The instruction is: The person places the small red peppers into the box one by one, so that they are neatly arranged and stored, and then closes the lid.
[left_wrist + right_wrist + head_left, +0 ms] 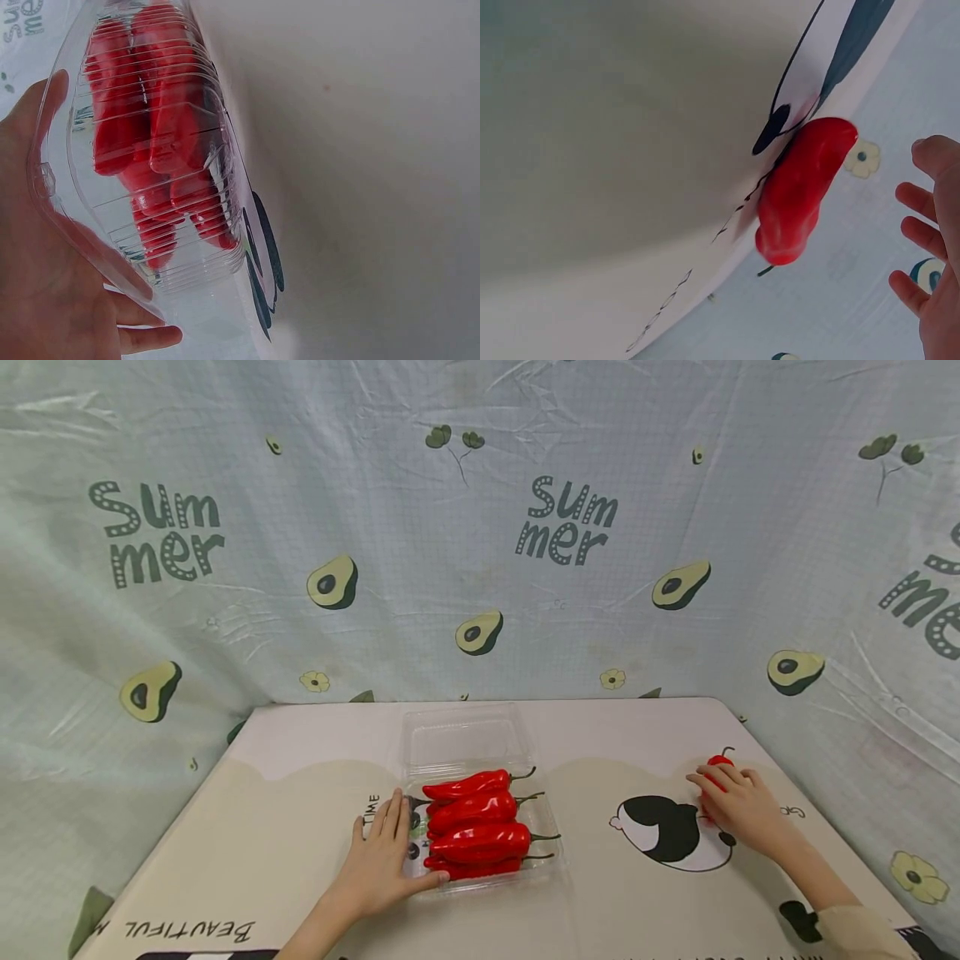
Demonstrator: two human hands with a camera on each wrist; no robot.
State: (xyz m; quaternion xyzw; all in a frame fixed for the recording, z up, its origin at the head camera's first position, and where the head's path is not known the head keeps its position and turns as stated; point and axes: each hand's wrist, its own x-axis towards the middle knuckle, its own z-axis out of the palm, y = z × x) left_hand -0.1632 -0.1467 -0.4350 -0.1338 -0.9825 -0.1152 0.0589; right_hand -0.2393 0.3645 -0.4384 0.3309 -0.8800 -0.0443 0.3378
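Note:
A clear plastic clamshell box lies with its lid folded back, and several red chili peppers with green stems are stacked inside. My left hand rests against the box's left side. In the left wrist view its thumb and fingers spread along the outside of the clear rim. Over at the right, my right hand is above a single red pepper on the table, partly covering it in the head view. The right wrist view shows a gap between the loosely bent fingers and that pepper.
The open lid lies flat behind the box. A printed cloth hangs behind and beside the table. Between the box and the single pepper is a black-and-white printed drawing on the table cover.

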